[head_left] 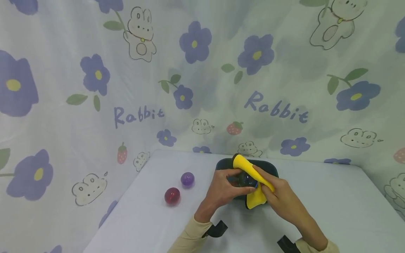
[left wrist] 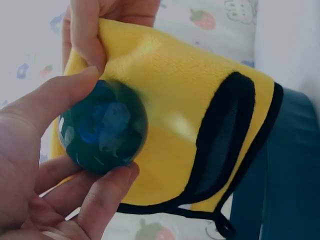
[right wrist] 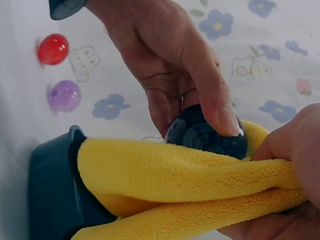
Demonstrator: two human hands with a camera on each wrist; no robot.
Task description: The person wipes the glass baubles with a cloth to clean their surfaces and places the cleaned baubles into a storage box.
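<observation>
My left hand point(head_left: 221, 186) grips a dark blue-green, see-through ball point(left wrist: 105, 127) between thumb and fingertips. A yellow cloth point(head_left: 248, 168) with black edging is pinched in my right hand point(head_left: 281, 196) and drapes down beside the ball. In the left wrist view the cloth point(left wrist: 170, 110) spreads behind the ball, and a dark patch with a black border shows on it. The right wrist view has the cloth point(right wrist: 150, 170) bunched in folds, covering part of the ball point(right wrist: 192, 131). Both hands are over a dark teal bin point(head_left: 224, 163), whose inside is mostly hidden.
A red ball point(head_left: 172, 196) and a purple ball point(head_left: 187, 179) lie on the white table point(head_left: 139, 218), left of the bin. Behind the table hangs a curtain point(head_left: 215, 77) printed with rabbits and flowers.
</observation>
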